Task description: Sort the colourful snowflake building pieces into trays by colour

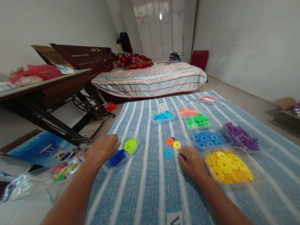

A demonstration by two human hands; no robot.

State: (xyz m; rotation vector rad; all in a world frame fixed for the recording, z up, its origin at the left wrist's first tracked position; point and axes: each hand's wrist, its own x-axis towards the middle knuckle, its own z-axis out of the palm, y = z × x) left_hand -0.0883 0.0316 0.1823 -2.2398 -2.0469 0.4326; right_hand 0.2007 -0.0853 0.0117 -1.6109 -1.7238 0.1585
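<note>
My left hand rests knuckles-up on the rim of a clear tub of dark blue snowflake pieces, beside a tub of lime green pieces. My right hand lies on the striped blue cloth, fingers curled, just left of the tray of yellow pieces. Three loose pieces lie in front of it: an orange one, a yellow one and a light blue one. Whether either hand holds a piece is hidden.
More trays hold blue, purple, green, orange and light blue pieces. A bag of mixed pieces lies left. A treadle table stands left, a bed behind, a cardboard box right.
</note>
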